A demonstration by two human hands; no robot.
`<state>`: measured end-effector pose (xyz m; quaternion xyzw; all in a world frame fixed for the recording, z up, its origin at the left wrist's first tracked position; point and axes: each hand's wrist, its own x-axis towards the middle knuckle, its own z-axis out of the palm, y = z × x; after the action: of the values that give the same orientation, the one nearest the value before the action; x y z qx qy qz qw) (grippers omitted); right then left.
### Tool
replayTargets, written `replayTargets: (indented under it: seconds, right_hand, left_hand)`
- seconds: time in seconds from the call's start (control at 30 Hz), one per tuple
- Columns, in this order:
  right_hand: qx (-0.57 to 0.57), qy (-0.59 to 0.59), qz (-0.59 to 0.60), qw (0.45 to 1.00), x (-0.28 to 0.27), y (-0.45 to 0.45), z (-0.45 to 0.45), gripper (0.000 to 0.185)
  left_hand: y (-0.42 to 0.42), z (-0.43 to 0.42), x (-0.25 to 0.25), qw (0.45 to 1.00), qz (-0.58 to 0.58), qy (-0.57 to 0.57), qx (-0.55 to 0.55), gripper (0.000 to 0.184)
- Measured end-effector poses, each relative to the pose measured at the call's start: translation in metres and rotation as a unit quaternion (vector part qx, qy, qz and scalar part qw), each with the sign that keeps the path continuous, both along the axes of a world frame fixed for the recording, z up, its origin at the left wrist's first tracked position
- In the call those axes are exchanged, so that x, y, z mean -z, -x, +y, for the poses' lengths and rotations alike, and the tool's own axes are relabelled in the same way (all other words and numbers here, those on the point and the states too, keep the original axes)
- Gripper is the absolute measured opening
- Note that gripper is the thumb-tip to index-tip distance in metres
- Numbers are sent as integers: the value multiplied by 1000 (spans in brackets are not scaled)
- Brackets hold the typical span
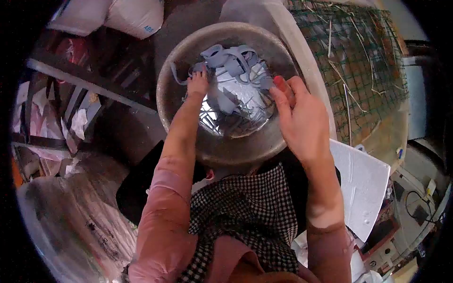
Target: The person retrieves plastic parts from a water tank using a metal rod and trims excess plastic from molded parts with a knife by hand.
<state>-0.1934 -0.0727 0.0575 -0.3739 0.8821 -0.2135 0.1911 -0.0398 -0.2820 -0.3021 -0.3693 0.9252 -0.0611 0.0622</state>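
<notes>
A wide, worn metal basin (177,52) stands in front of me, with grey plastic parts (231,61) heaped toward its far side. Some parts are ring-shaped and some are strips. My left hand (197,84) reaches inside, fingers spread and resting on a grey part at the left of the heap. Over the right rim, my right hand (302,111) has thumb and fingers pinched together at a small grey plastic piece (266,83). Something red shows at those fingertips; whether it is a finger cover or an object is unclear. Thin grey scraps (226,101) lie on the shiny basin bottom.
Green wire mesh (363,70) with loose thin strips covers a surface at the right. White sacks (134,16) stand at the back left, beside a dark metal frame (94,87). A large plastic-wrapped bundle (71,221) is at lower left, a white panel (361,184) at right.
</notes>
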Motion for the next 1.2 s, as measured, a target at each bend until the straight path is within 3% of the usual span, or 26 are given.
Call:
replayTargets:
  seconds: [0.03,0.2,0.27,0.3,0.37,0.4,0.5,0.53,0.6,0.63,0.7,0.77,0.8,0.87,0.9,0.97,1.13,1.2]
  right_hand:
    - [-3,7,1,1000,2,1,0,27]
    - [-10,28,15,999,4,6,0,27]
    - [-10,34,22,999,3,8,2,29]
    - [-9,41,21,999,-2,7,3,29]
    - [12,19,20,1000,-12,5,4,30]
    - [10,31,22,999,-12,6,5,30]
    - [2,95,18,995,-1,10,7,33]
    - [10,139,2,990,2,11,6,34]
    - [14,195,-7,981,0,13,5,35]
    - [4,215,-51,975,-3,13,4,36]
    - [-10,243,-91,966,-4,9,2,37]
    - [6,318,-203,926,1,5,-1,37]
    - [4,349,-299,888,-3,1,0,33]
    - [7,347,-364,865,-9,0,4,30]
    - [14,337,-429,838,-11,0,6,27]
    - [3,333,-429,840,-13,-1,7,26]
    - [-34,316,-391,864,-14,-6,8,23]
    - [-48,291,-445,845,-20,-9,8,22]
  left_hand:
    - [1,-1,0,996,-51,-71,-28,44]
    - [0,-3,-33,994,-78,-68,46,43]
    - [3,9,-86,988,49,-141,-29,53]
    - [2,8,-105,989,48,-134,-28,53]
    - [-1,5,-137,909,229,-315,-149,60]
    - [-6,3,-148,876,287,-359,-149,61]
    - [-8,22,-225,646,441,-585,-214,50]
    - [-9,30,-252,650,448,-578,-208,50]
    - [-13,49,-301,493,523,-675,-165,44]
    - [-16,61,-328,497,530,-669,-158,44]
    - [-21,84,-371,408,546,-725,-100,42]
    - [-30,94,-383,424,558,-707,-93,40]
    - [-33,100,-392,381,572,-719,-103,41]
    - [-32,112,-408,268,613,-739,-82,37]
    - [-36,111,-406,267,615,-737,-79,37]
    - [-44,105,-398,112,603,-783,-100,39]
    - [-50,93,-389,36,677,-709,-192,36]
    - [-55,90,-392,7,676,-712,-188,35]
